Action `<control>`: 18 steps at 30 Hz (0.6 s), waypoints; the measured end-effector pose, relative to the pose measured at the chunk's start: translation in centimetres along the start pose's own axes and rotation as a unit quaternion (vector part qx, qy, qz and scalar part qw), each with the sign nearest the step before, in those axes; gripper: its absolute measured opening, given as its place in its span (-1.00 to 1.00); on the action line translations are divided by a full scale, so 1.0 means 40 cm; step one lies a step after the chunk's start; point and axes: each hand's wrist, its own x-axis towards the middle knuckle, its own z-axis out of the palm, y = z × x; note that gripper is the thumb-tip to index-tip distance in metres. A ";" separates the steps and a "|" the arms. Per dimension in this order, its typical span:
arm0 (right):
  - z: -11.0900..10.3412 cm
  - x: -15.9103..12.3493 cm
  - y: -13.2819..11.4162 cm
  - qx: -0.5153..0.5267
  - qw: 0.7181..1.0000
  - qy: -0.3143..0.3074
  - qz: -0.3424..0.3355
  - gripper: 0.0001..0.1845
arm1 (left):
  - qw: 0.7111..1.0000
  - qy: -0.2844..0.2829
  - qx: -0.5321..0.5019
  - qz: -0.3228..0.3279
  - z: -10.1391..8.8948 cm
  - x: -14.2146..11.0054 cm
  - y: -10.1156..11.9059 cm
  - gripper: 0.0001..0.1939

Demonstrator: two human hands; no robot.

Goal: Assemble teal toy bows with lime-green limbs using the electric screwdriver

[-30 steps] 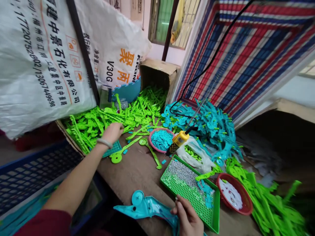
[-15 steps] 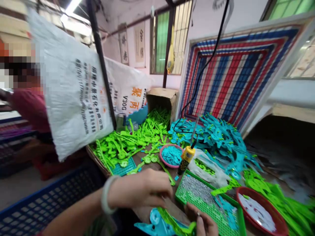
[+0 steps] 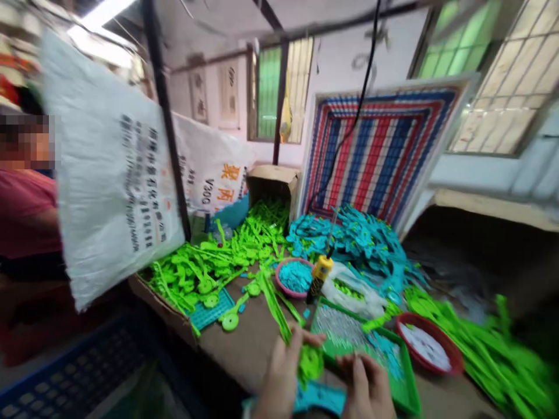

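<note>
My left hand is closed around a long bright-green plastic piece with a rounded end. The piece's narrow strips stick up past my fingers. Just to the right, my right hand has its thumb pressed to its fingers; whatever is in that pinch is too small or hidden to make out. Below and between both hands lies a teal plastic piece, partly covered by them. Beyond my right hand is a green tray with small silvery parts and teal strips.
A yellow-and-black electric screwdriver stands beside a pink bowl of teal pieces. Green pieces and teal pieces are heaped behind. A red bowl holds white parts. A blue crate is lower left; a person sits beyond.
My left hand has turned from reaching across to pointing upward, and the green piece now stands up in it. My right hand stays pinched. The view has shifted to the right.
</note>
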 end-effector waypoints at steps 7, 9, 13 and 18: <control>-0.034 -0.029 -0.104 -0.077 0.914 -0.319 0.237 -0.77 | 0.953 -0.180 0.006 -0.242 -0.103 -0.076 0.012 -0.48; -0.038 -0.041 -0.099 -0.086 0.895 -0.350 0.264 -0.81 | 0.957 -0.199 0.098 -0.188 -0.119 -0.091 -0.012 -0.54; -0.036 -0.067 -0.077 -0.064 0.891 -0.340 0.295 -0.76 | 0.940 -0.159 0.293 -0.074 -0.139 -0.104 -0.045 -0.66; -0.022 -0.078 -0.050 -0.059 0.917 -0.319 0.233 -0.81 | 0.935 -0.156 0.314 -0.047 -0.136 -0.107 -0.059 -0.76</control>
